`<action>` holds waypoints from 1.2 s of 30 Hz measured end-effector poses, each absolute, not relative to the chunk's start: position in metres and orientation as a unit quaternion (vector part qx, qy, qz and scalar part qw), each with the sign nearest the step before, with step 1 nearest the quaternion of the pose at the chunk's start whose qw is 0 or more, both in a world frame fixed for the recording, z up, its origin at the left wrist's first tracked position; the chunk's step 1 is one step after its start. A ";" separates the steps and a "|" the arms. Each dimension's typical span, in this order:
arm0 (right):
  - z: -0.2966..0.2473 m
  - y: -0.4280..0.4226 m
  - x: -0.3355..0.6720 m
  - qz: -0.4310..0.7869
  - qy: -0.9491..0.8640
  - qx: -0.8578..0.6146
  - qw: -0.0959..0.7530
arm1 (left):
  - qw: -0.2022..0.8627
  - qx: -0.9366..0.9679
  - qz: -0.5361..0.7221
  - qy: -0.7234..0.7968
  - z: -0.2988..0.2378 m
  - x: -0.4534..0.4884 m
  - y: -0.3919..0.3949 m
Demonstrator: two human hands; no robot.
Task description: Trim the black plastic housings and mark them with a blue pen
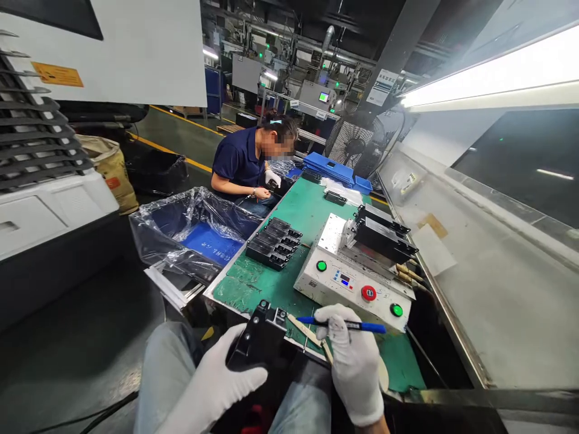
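Light denim jeans (156,367) cover the person's lap at the bottom of the view. Above them, the white-gloved left hand (210,380) has a closed grip on a black plastic housing (257,337), which is tilted and held just past the near edge of the table (398,361). The white-gloved right hand (353,361) has a closed grip on a blue pen (348,325), its tip pointing toward the housing. A pale flat strip (307,330) lies just beside that hand. Farther along the green-matted table sits a white control unit (348,283) with green and red buttons, holding black fixtures (380,235). A double row of black housings (272,244) lies on the mat, beside a plastic-lined bin (190,226). Across the table, a co-worker (244,163) in a navy shirt works with gloved hands.
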State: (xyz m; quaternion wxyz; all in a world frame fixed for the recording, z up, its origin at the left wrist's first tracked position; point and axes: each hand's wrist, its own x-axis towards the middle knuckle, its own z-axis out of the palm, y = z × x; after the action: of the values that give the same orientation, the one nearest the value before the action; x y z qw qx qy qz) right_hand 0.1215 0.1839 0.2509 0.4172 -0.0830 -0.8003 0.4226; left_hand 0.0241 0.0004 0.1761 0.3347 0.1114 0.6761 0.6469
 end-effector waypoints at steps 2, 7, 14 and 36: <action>0.246 0.185 0.116 0.432 -0.803 -0.065 0.405 | 0.362 0.111 0.639 0.670 0.174 0.028 -0.001; 0.228 0.192 0.114 0.419 -0.830 -0.042 0.367 | 0.390 0.122 0.627 0.663 0.179 0.032 -0.002; 0.230 0.198 0.120 0.368 -0.835 -0.044 0.407 | 0.349 0.106 0.616 0.698 0.176 0.036 0.002; 0.232 0.176 0.105 0.400 -0.833 0.024 0.380 | 0.335 0.215 0.580 0.711 0.162 0.041 0.010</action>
State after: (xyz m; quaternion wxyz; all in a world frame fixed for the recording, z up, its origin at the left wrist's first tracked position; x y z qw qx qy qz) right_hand 0.1051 0.1762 0.2319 0.3801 0.0241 -0.8334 0.4005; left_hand 0.0406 0.0100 0.1619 0.3346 0.2147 0.7111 0.5799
